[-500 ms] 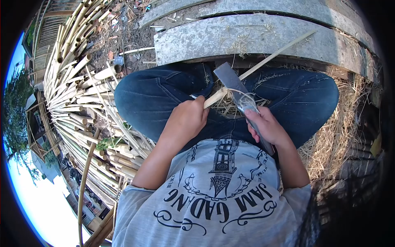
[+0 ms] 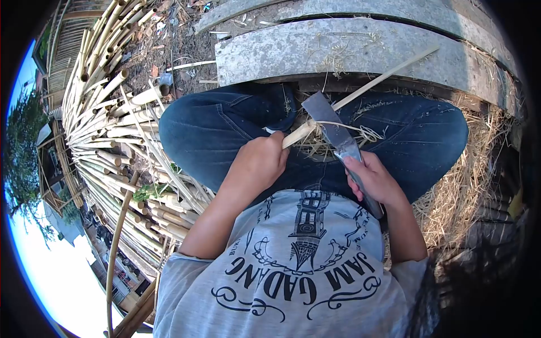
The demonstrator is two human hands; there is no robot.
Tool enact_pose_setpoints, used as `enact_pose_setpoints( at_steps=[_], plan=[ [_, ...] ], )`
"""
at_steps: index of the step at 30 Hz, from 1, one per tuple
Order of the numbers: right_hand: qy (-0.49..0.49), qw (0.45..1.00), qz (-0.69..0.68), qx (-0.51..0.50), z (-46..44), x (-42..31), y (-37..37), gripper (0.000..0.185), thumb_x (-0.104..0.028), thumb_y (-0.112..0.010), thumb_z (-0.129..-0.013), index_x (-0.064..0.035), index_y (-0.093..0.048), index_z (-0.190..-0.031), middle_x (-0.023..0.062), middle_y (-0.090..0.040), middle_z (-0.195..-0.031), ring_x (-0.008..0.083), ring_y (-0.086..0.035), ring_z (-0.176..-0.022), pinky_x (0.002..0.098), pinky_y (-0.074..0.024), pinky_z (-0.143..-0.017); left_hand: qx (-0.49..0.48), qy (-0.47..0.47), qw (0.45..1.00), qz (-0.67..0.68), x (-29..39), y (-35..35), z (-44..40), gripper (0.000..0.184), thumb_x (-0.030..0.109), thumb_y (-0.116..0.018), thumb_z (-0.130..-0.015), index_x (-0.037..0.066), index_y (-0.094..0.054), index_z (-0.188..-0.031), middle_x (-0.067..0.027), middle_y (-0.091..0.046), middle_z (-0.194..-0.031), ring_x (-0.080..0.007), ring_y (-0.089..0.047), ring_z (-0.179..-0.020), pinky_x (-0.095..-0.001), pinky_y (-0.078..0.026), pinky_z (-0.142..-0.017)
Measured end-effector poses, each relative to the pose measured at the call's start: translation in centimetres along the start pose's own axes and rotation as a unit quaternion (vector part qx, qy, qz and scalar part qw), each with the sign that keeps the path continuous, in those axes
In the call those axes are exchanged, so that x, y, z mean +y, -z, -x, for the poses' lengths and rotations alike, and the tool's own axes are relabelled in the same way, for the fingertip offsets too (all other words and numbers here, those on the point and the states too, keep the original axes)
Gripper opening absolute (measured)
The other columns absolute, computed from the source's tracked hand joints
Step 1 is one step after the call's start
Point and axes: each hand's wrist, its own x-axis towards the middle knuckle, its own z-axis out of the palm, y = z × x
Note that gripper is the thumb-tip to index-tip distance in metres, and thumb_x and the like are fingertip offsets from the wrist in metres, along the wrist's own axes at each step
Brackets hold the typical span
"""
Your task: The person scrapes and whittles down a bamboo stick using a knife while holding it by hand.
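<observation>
My left hand (image 2: pixel 262 159) is closed round the near end of a pale bamboo strip (image 2: pixel 389 74). The strip slants up and right over my lap, its far end above the wooden boards. In my right hand (image 2: pixel 372 176) is the handle of a wide-bladed knife (image 2: pixel 329 121) with a square tip. Its blade crosses over the strip, just beyond my left fist. A thin curled shaving (image 2: pixel 369 134) hangs at the blade. More shavings (image 2: pixel 315 147) lie between my legs under the strip.
Grey weathered boards (image 2: pixel 265 56) stand in front of my knees. Cut bamboo poles (image 2: pixel 112 135) are heaped at the left, with one long pole (image 2: pixel 117 242) nearer me. Straw-like shavings (image 2: pixel 451 208) cover the ground at the right. Litter (image 2: pixel 165 79) lies beyond the poles.
The knife and my right hand have shifted slightly right and down. The curled shaving now sits further right, beside the blade. My left hand keeps its grip on the strip.
</observation>
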Motion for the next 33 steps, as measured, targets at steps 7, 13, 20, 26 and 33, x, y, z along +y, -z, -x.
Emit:
enact_pose_setpoints(
  at_steps=[7, 13, 20, 26, 33],
  plan=[
    [-0.066, 0.983, 0.018, -0.170, -0.6, 0.3, -1.0, 0.041, -0.040, -0.051, -0.103, -0.0042, -0.052, -0.082, 0.0023, -0.052, -0.057, 0.0072, -0.048, -0.042, 0.0228, -0.0408, -0.040, 0.018, -0.048, 0.999, 0.015, -0.5, -0.2, 0.1, 0.018, 0.012, -0.061, -0.090, -0.005, -0.056, -0.088, -0.0274, -0.062, -0.071, -0.0461, -0.063, -0.071, -0.0540, -0.050, -0.066],
    [0.099, 0.960, -0.260, -0.027, 1.5, -0.4, 3.0, 0.046, -0.047, -0.046, -0.102, -0.0049, -0.051, -0.085, 0.0037, -0.049, -0.053, 0.0101, -0.047, -0.037, 0.0245, -0.0421, -0.037, -0.024, 0.022, 0.999, 0.034, 0.6, 0.6, 0.0, 0.022, 0.017, -0.058, -0.096, -0.004, -0.053, -0.093, -0.0258, -0.061, -0.068, -0.0457, -0.062, -0.068, -0.0521, -0.047, -0.061],
    [0.074, 0.991, -0.002, 0.115, 1.0, -2.2, 2.4, 0.038, -0.041, -0.053, -0.102, -0.0059, -0.053, -0.087, 0.0016, -0.051, -0.057, 0.0076, -0.048, -0.043, 0.0241, -0.0411, -0.040, -0.028, -0.038, 0.995, 0.082, 0.4, 0.7, 0.4, 0.029, 0.025, -0.057, -0.099, -0.002, -0.045, -0.100, -0.0244, -0.059, -0.067, -0.0453, -0.061, -0.066, -0.0508, -0.044, -0.059],
    [0.082, 0.991, 0.061, 0.082, -0.6, -1.7, 0.4, 0.035, -0.036, -0.058, -0.101, -0.0056, -0.055, -0.085, -0.0010, -0.052, -0.057, 0.0052, -0.048, -0.044, 0.0225, -0.0391, -0.041, -0.017, -0.061, 0.992, 0.106, 0.0, 0.7, 0.6, 0.029, 0.023, -0.061, -0.098, -0.002, -0.047, -0.100, -0.0238, -0.059, -0.067, -0.0451, -0.061, -0.067, -0.0494, -0.044, -0.058],
    [0.059, 0.998, 0.005, -0.006, -0.3, -1.4, 1.7, 0.048, -0.047, -0.058, -0.099, -0.0044, -0.053, -0.078, 0.0006, -0.052, -0.055, 0.0065, -0.048, -0.042, 0.0225, -0.0391, -0.039, -0.028, -0.077, 0.982, 0.168, 0.1, 1.2, 0.4, 0.029, 0.025, -0.062, -0.097, -0.001, -0.050, -0.101, -0.0227, -0.058, -0.067, -0.0440, -0.061, -0.066, -0.0470, -0.044, -0.058]
  ],
)
